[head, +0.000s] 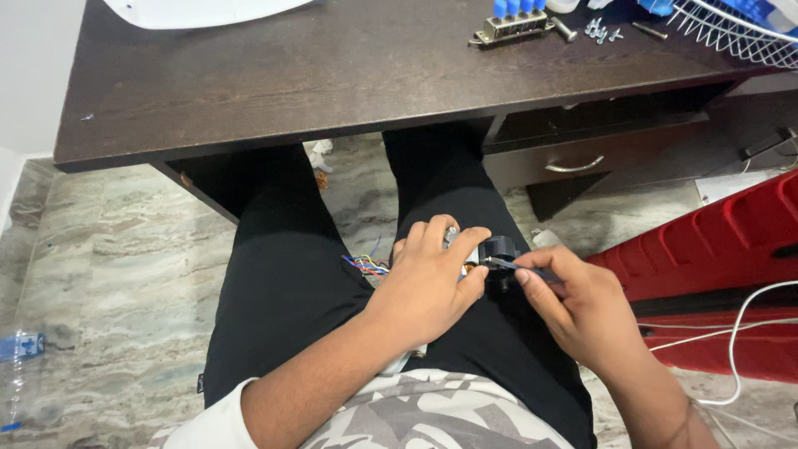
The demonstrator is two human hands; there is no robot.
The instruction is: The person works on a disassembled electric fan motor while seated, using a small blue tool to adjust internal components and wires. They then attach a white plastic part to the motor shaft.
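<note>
My left hand [428, 278] is closed over a small motor-like part [462, 241] resting on my right thigh, with a bundle of coloured wires [364, 265] trailing out to its left. A black round piece [500, 249] sits at the part's right end. My right hand [573, 303] grips a thin dark screwdriver [519, 268] whose tip points left into the black piece. Both hands work in my lap, below the desk's front edge.
A dark wooden desk [332, 75] spans the top, carrying a metal switch block with blue keys [511, 23], loose screws [600, 30], a white wire fan guard [731, 33] and a white blade [191, 10]. A red crate [715, 274], a white cable [736, 349] and a plastic bottle [17, 366] lie on the marble floor.
</note>
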